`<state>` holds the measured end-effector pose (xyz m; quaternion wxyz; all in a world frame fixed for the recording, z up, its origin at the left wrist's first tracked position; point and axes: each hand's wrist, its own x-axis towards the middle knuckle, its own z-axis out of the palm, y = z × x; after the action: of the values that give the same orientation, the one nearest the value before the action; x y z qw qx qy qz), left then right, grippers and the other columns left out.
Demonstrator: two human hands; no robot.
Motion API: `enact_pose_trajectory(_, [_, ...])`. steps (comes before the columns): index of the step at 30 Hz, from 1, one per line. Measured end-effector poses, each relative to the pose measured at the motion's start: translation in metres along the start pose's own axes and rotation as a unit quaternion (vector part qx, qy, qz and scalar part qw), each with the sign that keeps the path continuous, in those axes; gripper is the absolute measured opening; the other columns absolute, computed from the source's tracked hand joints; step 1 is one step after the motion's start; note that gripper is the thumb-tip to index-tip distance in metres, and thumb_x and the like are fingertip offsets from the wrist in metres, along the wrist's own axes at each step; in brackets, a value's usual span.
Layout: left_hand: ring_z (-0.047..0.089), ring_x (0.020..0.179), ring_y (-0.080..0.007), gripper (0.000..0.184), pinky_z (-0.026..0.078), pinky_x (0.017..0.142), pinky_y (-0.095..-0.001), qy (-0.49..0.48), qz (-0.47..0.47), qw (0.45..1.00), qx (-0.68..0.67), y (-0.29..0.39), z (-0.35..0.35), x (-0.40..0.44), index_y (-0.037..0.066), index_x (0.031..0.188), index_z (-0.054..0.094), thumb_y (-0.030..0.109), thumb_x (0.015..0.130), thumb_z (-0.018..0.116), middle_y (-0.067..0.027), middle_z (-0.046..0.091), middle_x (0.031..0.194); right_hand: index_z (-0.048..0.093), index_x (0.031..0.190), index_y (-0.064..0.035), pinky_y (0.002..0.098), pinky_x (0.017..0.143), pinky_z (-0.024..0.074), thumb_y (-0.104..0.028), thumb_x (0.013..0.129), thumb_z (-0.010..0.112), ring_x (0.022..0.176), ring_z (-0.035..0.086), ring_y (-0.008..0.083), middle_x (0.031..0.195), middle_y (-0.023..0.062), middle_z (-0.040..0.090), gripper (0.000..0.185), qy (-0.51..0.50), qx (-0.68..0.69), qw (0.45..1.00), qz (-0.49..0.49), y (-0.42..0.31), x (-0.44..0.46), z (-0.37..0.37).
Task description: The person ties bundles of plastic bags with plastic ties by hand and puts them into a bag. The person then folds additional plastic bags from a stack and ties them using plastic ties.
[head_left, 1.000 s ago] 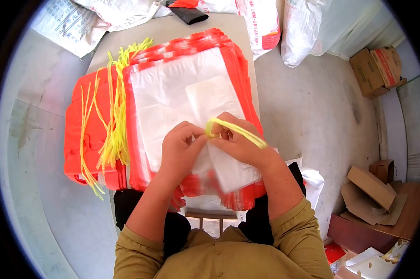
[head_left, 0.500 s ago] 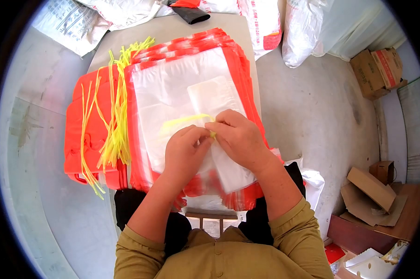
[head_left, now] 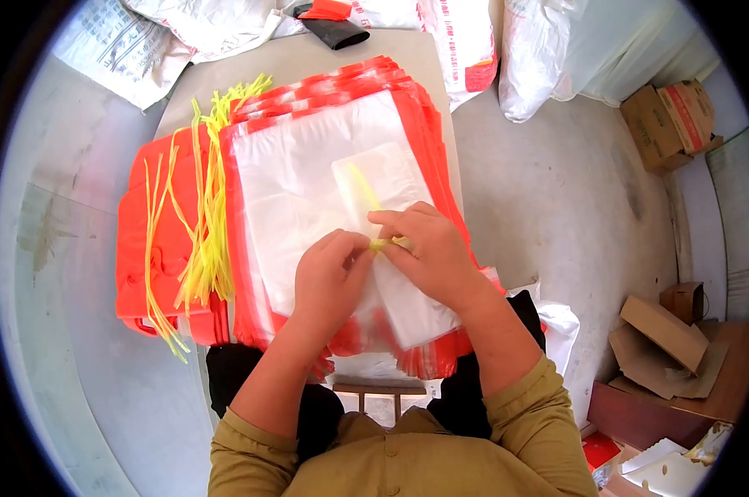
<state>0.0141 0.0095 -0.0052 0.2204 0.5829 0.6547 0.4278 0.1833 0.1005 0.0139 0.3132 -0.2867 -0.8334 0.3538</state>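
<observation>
Both hands meet over a stack of clear plastic bags with red edges [head_left: 308, 157]. My left hand [head_left: 333, 269] pinches a yellow strip [head_left: 378, 245] at the gathered middle of a narrow folded clear bag [head_left: 412, 306]. My right hand [head_left: 424, 248] is closed on the same strip from the other side, its index finger lifted a little. One blurred yellow end [head_left: 360, 182] points away above the fingers. The folded bag spreads above and below the strip. Left of the stack, a bundle of yellow strips [head_left: 213, 240] lies across red fabric bags [head_left: 155, 232].
A black and red item [head_left: 337, 31] lies at the table's far edge [head_left: 399, 45]. White printed sacks [head_left: 461, 41] stand beyond it. Cardboard boxes [head_left: 671, 124] are on the floor at right, and an opened carton [head_left: 669, 344] sits at lower right.
The strip's loose end went from pointing right over my right hand, to the left, and now points up and away. My hands have stayed close together over the folded bag.
</observation>
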Motion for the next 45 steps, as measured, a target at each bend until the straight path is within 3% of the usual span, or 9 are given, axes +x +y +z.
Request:
enact_pose_trajectory(8, [0.061,0.076,-0.0214,0.006,0.049,0.070,-0.0323,0.009,0.000,1.000,0.006,0.000,0.001,0.001,-0.001,0.098,0.070,-0.001,0.092,0.071,-0.0100,0.065,0.086,0.070,0.123,-0.0069,0.0403,0.092,0.0530,-0.004,0.093,0.067,0.106,0.064,0.0301,0.104,0.0116,0.071,0.030,-0.067,0.117,0.984,0.118,-0.002,-0.001,-0.010])
enact_pose_trajectory(14, [0.061,0.074,-0.0217,0.005,0.049,0.068,-0.0325,0.008,0.003,1.000,0.012,-0.004,0.003,0.002,0.000,0.098,0.072,0.001,0.093,0.071,-0.0102,0.065,0.086,0.072,0.114,-0.0062,0.0413,0.094,0.0509,0.001,0.093,0.061,0.108,0.061,0.0328,0.105,0.0127,0.068,0.024,-0.113,0.085,0.990,0.007,0.011,-0.003,-0.009])
enact_pose_trajectory(19, [0.063,0.074,-0.0225,0.006,0.050,0.068,-0.0321,0.004,0.007,1.000,0.005,-0.004,0.001,0.002,0.000,0.098,0.072,0.001,0.093,0.072,-0.0109,0.066,0.085,0.075,0.104,-0.0064,0.0413,0.091,0.0518,0.000,0.088,0.068,0.105,0.062,0.0317,0.104,0.0107,0.068,0.018,-0.109,0.087,0.990,0.008,0.008,-0.002,-0.010])
enact_pose_trajectory(26, [0.065,0.081,-0.0319,0.013,0.053,0.074,-0.0412,0.044,0.063,0.975,0.208,-0.015,-0.012,0.009,0.000,0.100,0.073,-0.002,0.087,0.072,-0.0116,0.067,0.087,0.077,0.088,-0.0069,0.0396,0.092,0.0524,0.000,0.078,0.078,0.107,0.063,0.0300,0.106,0.0066,0.069,0.012,-0.074,-0.046,0.992,-0.092,0.016,-0.003,-0.026])
enact_pose_trajectory(29, [0.065,0.085,-0.0326,0.021,0.054,0.077,-0.0419,0.057,0.052,0.966,0.247,-0.011,-0.014,0.009,0.002,0.106,0.072,-0.002,0.085,0.073,-0.0129,0.067,0.096,0.077,0.096,-0.0068,0.0407,0.094,0.0529,-0.001,0.079,0.077,0.110,0.062,0.0320,0.111,0.0086,0.068,0.018,-0.084,-0.064,0.989,-0.100,0.024,-0.006,-0.033])
enact_pose_trajectory(32, [0.065,0.088,-0.0319,0.028,0.054,0.079,-0.0403,0.122,0.072,0.970,0.197,0.002,-0.015,0.010,0.003,0.113,0.070,-0.001,0.086,0.073,-0.0149,0.067,0.105,0.072,0.116,-0.0065,0.0413,0.095,0.0536,-0.003,0.084,0.076,0.116,0.061,0.0309,0.117,0.0115,0.067,0.032,-0.020,-0.061,0.998,-0.025,0.026,-0.011,-0.031])
enact_pose_trajectory(34, [0.066,0.088,-0.0325,0.028,0.055,0.080,-0.0406,0.127,0.089,0.979,0.132,0.004,-0.019,0.008,0.003,0.115,0.070,0.001,0.087,0.072,-0.0169,0.066,0.109,0.066,0.128,-0.0060,0.0409,0.096,0.0538,-0.008,0.088,0.076,0.117,0.062,0.0297,0.120,0.0133,0.067,0.042,0.013,-0.027,0.994,0.103,0.023,-0.012,-0.037])
enact_pose_trajectory(38, [0.067,0.081,-0.0311,0.022,0.055,0.074,-0.0393,-0.052,0.051,0.997,-0.036,0.011,-0.014,-0.008,0.000,0.111,0.069,0.000,0.089,0.069,-0.0151,0.067,0.101,0.056,0.142,-0.0010,0.0332,0.083,0.0532,-0.008,0.091,0.074,0.090,0.060,0.0171,0.113,0.0084,0.064,0.054,-0.014,-0.011,0.981,0.194,0.032,-0.015,-0.040])
enact_pose_trajectory(45, [0.067,0.088,-0.0200,0.025,0.055,0.079,-0.0310,-0.092,-0.002,0.994,-0.059,0.013,-0.010,-0.017,-0.002,0.118,0.070,0.000,0.094,0.071,-0.0109,0.068,0.105,0.050,0.150,-0.0007,0.0325,0.084,0.0540,-0.006,0.094,0.071,0.090,0.062,0.0169,0.119,0.0091,0.064,0.061,-0.022,0.049,0.969,0.240,0.020,-0.011,-0.039])
